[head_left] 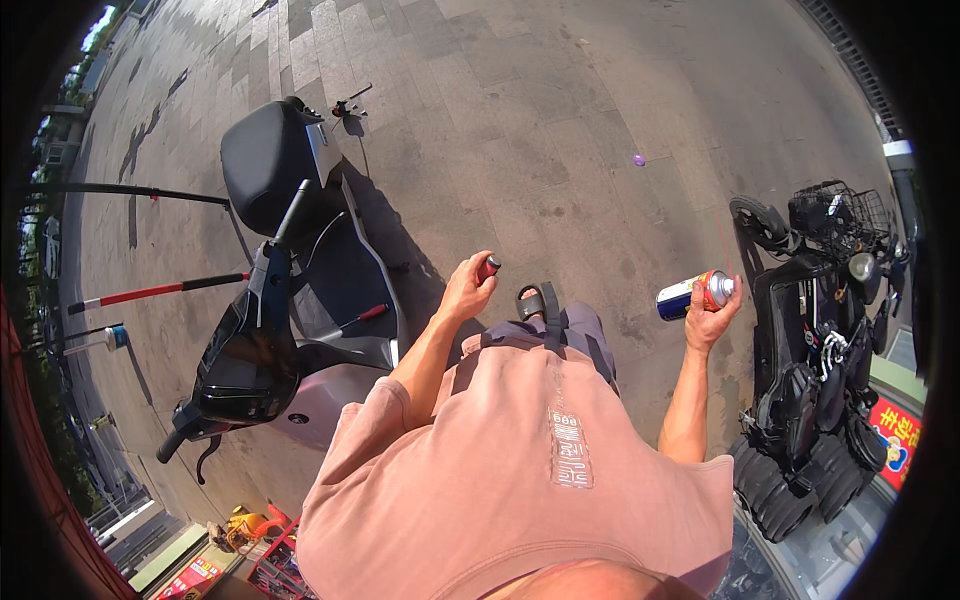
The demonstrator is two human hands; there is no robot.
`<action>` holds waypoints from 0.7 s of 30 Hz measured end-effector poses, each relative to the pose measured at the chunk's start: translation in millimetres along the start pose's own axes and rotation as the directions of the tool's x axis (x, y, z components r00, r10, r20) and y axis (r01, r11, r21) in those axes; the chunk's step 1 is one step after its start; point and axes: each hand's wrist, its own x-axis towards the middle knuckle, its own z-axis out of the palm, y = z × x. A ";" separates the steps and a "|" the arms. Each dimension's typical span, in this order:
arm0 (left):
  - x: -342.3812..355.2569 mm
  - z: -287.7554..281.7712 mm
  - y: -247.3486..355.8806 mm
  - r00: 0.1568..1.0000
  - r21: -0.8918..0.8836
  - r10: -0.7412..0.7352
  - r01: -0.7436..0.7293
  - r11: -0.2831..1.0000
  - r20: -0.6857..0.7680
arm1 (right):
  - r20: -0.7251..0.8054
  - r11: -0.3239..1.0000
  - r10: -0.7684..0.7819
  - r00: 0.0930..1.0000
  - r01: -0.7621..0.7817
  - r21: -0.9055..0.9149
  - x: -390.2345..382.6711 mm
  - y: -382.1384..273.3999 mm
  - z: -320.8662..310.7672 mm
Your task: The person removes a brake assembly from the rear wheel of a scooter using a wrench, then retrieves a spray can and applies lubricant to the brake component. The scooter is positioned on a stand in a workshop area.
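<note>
My left hand (467, 291) is closed round a short red thing with a dark end (489, 266); it may be a cap, but the fingers hide most of it. In my right hand (709, 321) is a spray can (693, 296), coloured blue, white, red and yellow with a silver top. The can is tilted nearly on its side, its top pointing right. Left of my left hand stands an electric scooter (248, 345) with a black seat (270, 165). A red-handled screwdriver (368, 315) lies on its footboard.
Several black tyres (790, 500) and a dark scooter (805, 330) with a wire basket (853, 215) stand at the right. A red-and-black pole (165, 291) is at the left. A red crate (275, 570) of tools sits at lower left. A small purple ball (639, 160) lies on the paving.
</note>
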 end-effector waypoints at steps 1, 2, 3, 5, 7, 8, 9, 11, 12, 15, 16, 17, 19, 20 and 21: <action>22.9 -7.1 6.2 0.999 -0.015 -0.047 0.047 0.999 0.014 | 0.039 0.996 0.046 0.998 -0.048 0.073 18.5 3.0 21.7; 42.1 -14.8 8.2 0.996 -0.022 -0.087 0.088 0.996 0.033 | 0.078 0.989 0.065 0.995 -0.075 0.125 40.1 7.2 41.2; 60.5 -18.4 8.3 0.994 -0.034 -0.111 0.112 0.993 0.021 | 0.101 0.982 0.049 0.994 -0.067 0.178 66.9 12.6 64.9; 106.1 -25.3 -0.3 0.991 -0.067 -0.129 0.127 0.990 -0.028 | 0.053 0.957 0.068 0.996 -0.080 0.280 119.9 21.6 122.1; 144.3 -30.4 -19.5 0.964 -0.078 -0.246 0.238 0.968 -0.105 | 0.363 0.975 -0.063 0.930 -0.021 0.221 161.0 29.1 170.7; 158.4 -30.3 -29.1 0.936 -0.082 -0.321 0.312 0.947 -0.145 | 0.336 0.954 0.003 0.942 -0.104 0.283 191.2 33.7 198.1; 174.4 -33.9 -38.4 0.913 -0.155 -0.381 0.359 0.920 -0.147 | 0.127 0.942 0.056 0.990 -0.094 0.323 224.4 34.6 227.2; 193.6 -37.8 -49.2 0.816 -0.185 -0.514 0.481 0.857 -0.264 | -0.060 0.951 0.164 0.985 -0.141 0.276 286.2 28.0 284.0; 200.6 -47.8 -54.0 0.727 -0.198 -0.628 0.596 0.778 -0.278 | 0.188 0.979 -0.051 0.981 0.012 0.206 310.2 19.8 313.7; 229.9 -69.8 -60.6 0.608 -0.309 -0.748 0.681 0.664 -0.267 | 0.368 0.850 0.009 0.930 -0.201 0.486 394.5 -19.4 403.0; 236.1 -73.8 -60.5 0.558 -0.325 -0.793 0.724 0.609 -0.243 | 0.302 0.866 -0.018 0.953 -0.136 0.481 421.5 -35.8 439.0; 247.1 -76.1 -61.3 0.510 -0.362 -0.821 0.737 0.571 -0.257 | 0.335 0.911 -0.134 0.933 -0.017 0.412 449.3 -54.0 474.6; 266.5 -84.0 -64.7 0.402 -0.427 -0.875 0.765 0.483 -0.269 | 0.533 0.894 -0.447 0.718 0.332 0.302 481.2 -87.6 529.8; 282.6 -89.3 -70.7 0.391 -0.474 -0.880 0.742 0.474 -0.269 | 0.454 0.900 -0.322 0.831 0.120 0.419 503.5 -108.0 566.3; 296.9 -93.7 -76.2 0.357 -0.521 -0.901 0.735 0.434 -0.248 | 0.389 0.844 -0.172 0.905 -0.069 0.533 523.6 -128.0 601.2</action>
